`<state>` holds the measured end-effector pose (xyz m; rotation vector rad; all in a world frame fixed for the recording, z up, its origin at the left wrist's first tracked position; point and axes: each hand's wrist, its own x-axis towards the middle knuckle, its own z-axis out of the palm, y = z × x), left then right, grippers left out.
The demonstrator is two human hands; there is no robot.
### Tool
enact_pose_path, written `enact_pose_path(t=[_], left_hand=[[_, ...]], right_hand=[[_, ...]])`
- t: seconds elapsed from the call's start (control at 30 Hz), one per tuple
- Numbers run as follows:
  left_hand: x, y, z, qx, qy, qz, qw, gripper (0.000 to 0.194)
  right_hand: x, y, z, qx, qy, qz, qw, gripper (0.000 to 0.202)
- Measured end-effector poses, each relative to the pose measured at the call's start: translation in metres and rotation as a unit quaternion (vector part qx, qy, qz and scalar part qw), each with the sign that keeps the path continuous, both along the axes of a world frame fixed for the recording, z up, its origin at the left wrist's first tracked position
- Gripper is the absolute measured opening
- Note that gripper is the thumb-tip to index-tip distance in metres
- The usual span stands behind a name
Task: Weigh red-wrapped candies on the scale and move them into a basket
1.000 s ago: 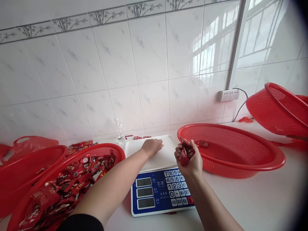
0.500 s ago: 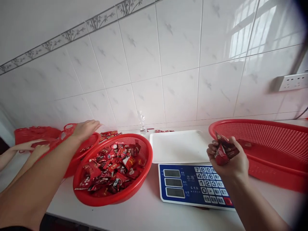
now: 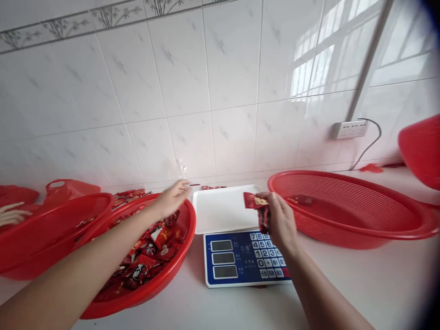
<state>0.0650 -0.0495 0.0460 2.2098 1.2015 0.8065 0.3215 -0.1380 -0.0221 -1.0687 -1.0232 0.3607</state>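
My right hand (image 3: 282, 220) holds a few red snack packets (image 3: 256, 201) over the right side of a blue and white scale (image 3: 223, 245), near its white tray (image 3: 227, 208). Above the back right rim of a red basket (image 3: 187, 238) full of red packets (image 3: 151, 256) is my left hand (image 3: 173, 198). Its fingers point toward the tray and are slightly blurred; whether they pinch anything is too small to tell. My left forearm crosses over the basket and hides part of the packets.
A deep red basket (image 3: 343, 217) with a few packets stands on the right. Another red basket (image 3: 82, 206) is at the left, beside red bags (image 3: 68, 190) and a person's hand (image 3: 13, 215). A clear bottle (image 3: 182, 169) stands by the wall. More red mesh (image 3: 422, 151) shows far right.
The view has turned right. My left hand has moved right, from beside the left basket to over the packet basket's rim. My right hand, still with packets, has come nearer the scale's tray.
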Motion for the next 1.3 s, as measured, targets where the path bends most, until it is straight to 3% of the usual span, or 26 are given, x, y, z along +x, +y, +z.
enact_pose_path(t=[0.07, 0.1, 0.2, 0.3, 0.4, 0.53, 0.67, 0.77, 0.87, 1.0, 1.17, 1.3], left_hand=[[0.052, -0.026, -0.007, -0.136, -0.084, -0.111, 0.981, 0.049], [0.073, -0.036, -0.01, -0.186, -0.122, -0.139, 0.965, 0.05], [0.114, -0.047, -0.018, -0.24, -0.202, -0.152, 0.938, 0.039], [0.123, -0.036, -0.021, -0.22, -0.262, -0.114, 0.933, 0.021], [0.11, -0.021, -0.022, -0.202, -0.23, -0.057, 0.95, 0.021], [0.074, -0.01, -0.026, -0.143, -0.071, 0.019, 0.987, 0.035], [0.033, -0.007, -0.034, -0.029, 0.019, 0.053, 0.998, 0.017], [0.003, -0.002, -0.039, 0.003, 0.08, 0.077, 0.994, 0.012], [-0.021, -0.001, -0.044, -0.096, 0.214, 0.026, 0.972, 0.018], [-0.037, -0.007, -0.051, -0.192, 0.337, -0.072, 0.919, 0.037], [-0.035, -0.01, -0.058, -0.198, 0.339, -0.117, 0.912, 0.036], [-0.033, -0.007, -0.061, -0.168, 0.331, -0.103, 0.923, 0.024]], right_hand=[[-0.004, -0.001, 0.001, -0.012, -0.068, 0.014, 0.998, 0.044], [-0.006, 0.0, 0.003, -0.026, -0.089, 0.034, 0.995, 0.045], [-0.01, 0.006, 0.009, -0.059, -0.14, 0.088, 0.985, 0.047], [-0.01, 0.019, 0.017, -0.1, -0.145, 0.096, 0.98, 0.051], [-0.007, 0.034, 0.026, -0.163, -0.186, 0.119, 0.962, 0.055], [0.003, 0.045, 0.033, -0.213, -0.27, 0.157, 0.926, 0.054], [0.018, 0.04, 0.03, -0.251, -0.313, 0.181, 0.898, 0.052], [0.026, 0.029, 0.025, -0.276, -0.397, 0.212, 0.849, 0.051], [0.026, 0.022, 0.019, -0.277, -0.479, 0.225, 0.802, 0.052], [0.02, 0.026, 0.014, -0.265, -0.505, 0.184, 0.8, 0.051], [0.01, 0.035, 0.011, -0.259, -0.525, 0.173, 0.792, 0.048], [0.003, 0.035, 0.014, -0.249, -0.541, 0.172, 0.785, 0.044]])
